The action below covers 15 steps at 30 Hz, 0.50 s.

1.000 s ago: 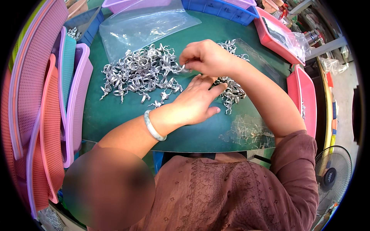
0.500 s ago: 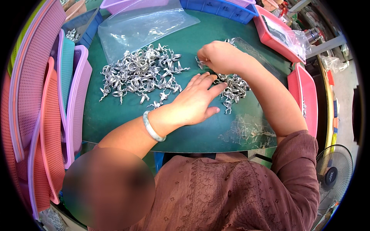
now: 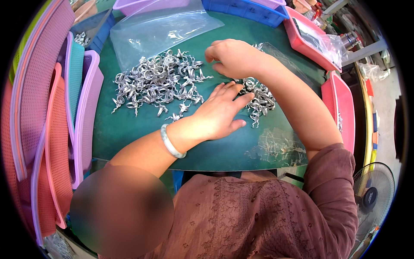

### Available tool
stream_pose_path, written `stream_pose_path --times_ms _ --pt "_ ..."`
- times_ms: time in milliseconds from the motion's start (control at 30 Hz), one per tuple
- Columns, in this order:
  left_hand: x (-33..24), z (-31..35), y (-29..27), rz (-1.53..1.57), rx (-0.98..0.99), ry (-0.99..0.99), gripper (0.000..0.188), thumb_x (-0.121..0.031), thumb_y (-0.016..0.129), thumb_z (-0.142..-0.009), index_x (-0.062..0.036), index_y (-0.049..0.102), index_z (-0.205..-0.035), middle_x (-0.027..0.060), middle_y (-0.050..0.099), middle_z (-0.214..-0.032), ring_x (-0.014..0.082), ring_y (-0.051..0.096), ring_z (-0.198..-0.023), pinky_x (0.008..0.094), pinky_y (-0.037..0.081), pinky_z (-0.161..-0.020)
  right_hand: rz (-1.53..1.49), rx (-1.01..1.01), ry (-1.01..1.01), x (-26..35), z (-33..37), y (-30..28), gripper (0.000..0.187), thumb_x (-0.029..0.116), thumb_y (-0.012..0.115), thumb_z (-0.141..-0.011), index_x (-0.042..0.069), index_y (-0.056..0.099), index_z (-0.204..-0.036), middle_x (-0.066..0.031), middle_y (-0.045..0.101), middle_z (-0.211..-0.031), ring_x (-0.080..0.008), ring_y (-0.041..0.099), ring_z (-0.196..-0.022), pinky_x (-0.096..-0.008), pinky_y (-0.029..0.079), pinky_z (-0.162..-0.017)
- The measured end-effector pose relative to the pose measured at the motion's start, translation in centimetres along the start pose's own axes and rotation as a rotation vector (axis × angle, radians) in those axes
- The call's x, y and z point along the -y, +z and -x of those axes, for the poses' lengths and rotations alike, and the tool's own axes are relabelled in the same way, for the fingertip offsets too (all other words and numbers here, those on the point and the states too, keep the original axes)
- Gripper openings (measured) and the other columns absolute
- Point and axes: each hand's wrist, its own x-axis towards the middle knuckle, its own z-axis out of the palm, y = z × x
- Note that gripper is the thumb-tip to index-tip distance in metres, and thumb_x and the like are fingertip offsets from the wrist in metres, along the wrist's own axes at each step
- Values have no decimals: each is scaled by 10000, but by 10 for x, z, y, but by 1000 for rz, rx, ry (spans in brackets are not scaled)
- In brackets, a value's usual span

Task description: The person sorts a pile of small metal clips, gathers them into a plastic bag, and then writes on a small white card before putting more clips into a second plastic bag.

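My left hand (image 3: pixel 220 113) lies flat on the green table (image 3: pixel 129 134) with its fingers spread. Its fingertips touch a small heap of silver metal parts (image 3: pixel 260 98) that sits on a clear plastic bag (image 3: pixel 282 146). A pale bangle (image 3: pixel 170 142) circles that wrist. My right hand (image 3: pixel 234 58) hovers with curled fingers between that heap and a larger pile of silver ring-shaped parts (image 3: pixel 157 82) to the left. Whether its fingers pinch a part is hidden.
Another clear plastic bag (image 3: pixel 159 30) lies at the far side of the table. Stacked pink, purple and teal plastic baskets (image 3: pixel 43 112) line the left edge. Blue bins (image 3: pixel 250 9) stand at the back, pink trays (image 3: pixel 341 110) at the right, and a fan (image 3: pixel 371 194) lower right.
My right hand swung a little to the right over the small heap and has come back left. My left hand has stayed flat in place.
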Motion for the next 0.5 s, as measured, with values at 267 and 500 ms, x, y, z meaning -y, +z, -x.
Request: stream_pose_path --times_ms 267,500 --pt "-1 0 -3 26 9 -1 636 -162 716 -730 -66 464 -1305 229 411 -1299 423 346 -1256 485 268 -1066 -180 -168 -103 5 -4 21 306 58 645 -751 78 614 -1055 -130 581 -1043 -334 592 -941 -412 487 -803" --pt "0 0 -3 31 -5 9 633 -160 721 -722 -49 475 -1294 222 410 -1284 409 348 -1242 480 279 -1052 -232 -118 -152 6 -3 24 363 11 634 -750 85 588 -1102 -125 579 -1019 -326 593 -934 -399 486 -803"
